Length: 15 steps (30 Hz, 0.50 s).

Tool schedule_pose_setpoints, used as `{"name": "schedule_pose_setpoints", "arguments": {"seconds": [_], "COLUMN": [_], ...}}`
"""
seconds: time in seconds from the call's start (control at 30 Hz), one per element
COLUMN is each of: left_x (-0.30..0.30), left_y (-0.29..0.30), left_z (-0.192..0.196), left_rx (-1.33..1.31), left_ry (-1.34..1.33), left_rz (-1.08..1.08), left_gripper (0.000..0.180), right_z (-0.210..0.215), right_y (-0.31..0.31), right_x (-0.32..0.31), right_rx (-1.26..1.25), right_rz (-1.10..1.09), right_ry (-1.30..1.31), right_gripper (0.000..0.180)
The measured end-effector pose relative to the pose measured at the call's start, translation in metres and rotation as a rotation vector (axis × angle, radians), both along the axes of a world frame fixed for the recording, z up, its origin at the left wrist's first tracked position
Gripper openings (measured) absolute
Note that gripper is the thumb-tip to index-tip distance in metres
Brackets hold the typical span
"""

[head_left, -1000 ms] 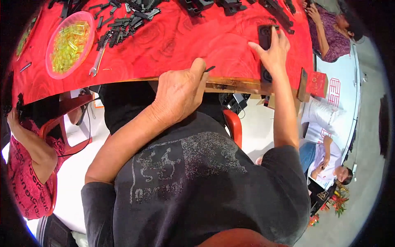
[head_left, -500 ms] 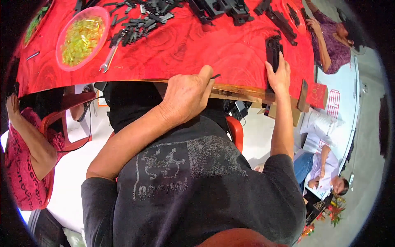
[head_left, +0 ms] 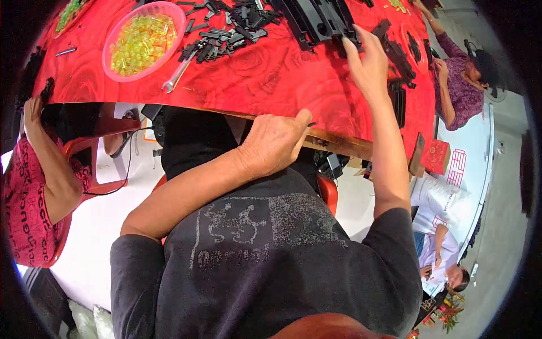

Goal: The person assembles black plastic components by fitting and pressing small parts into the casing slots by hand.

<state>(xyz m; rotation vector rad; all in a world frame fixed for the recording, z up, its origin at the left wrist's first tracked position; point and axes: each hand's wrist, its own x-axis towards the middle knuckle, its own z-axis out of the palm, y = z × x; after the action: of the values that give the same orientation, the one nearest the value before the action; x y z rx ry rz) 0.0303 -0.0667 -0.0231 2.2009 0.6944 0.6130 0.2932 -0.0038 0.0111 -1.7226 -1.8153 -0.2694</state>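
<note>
Since the earlier frame the right hand (head_left: 368, 59) has left the table edge and reached up toward twelve o'clock, fingers spread, touching the stack of black plastic frames (head_left: 319, 20). The left hand (head_left: 276, 141) stays at the table (head_left: 271, 85) edge, curled shut around one thin dark rod (head_left: 310, 125). At ten o'clock stands one pink bowl (head_left: 169, 14) of yellow pieces, one wrench (head_left: 176, 75) just beside it, then a heap of small black parts (head_left: 226, 34). At two o'clock, several more black frames (head_left: 398, 53) lie by another person's hand (head_left: 437, 68).
</note>
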Motion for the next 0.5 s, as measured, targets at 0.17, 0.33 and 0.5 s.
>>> {"name": "schedule_pose_setpoints", "arguments": {"seconds": [0.17, 0.33, 0.5], "left_x": [-0.008, -0.011, -0.010], "left_y": [0.001, 0.003, 0.004], "left_z": [0.001, -0.001, 0.005], "left_rx": [-0.004, 0.019, -0.010], "left_ry": [-0.013, -0.010, 0.004], "left_rz": [0.014, 0.032, 0.010], "left_gripper": [0.020, 0.019, 0.019], "right_z": [-0.034, -0.029, -0.027], "right_y": [0.047, 0.059, 0.063], "right_x": [0.011, -0.001, 0.010], "right_rx": [-0.102, -0.133, -0.149], "right_rz": [-0.124, -0.139, -0.213], "right_ry": [-0.290, -0.206, -0.082], "right_gripper": [0.043, 0.037, 0.030]}}
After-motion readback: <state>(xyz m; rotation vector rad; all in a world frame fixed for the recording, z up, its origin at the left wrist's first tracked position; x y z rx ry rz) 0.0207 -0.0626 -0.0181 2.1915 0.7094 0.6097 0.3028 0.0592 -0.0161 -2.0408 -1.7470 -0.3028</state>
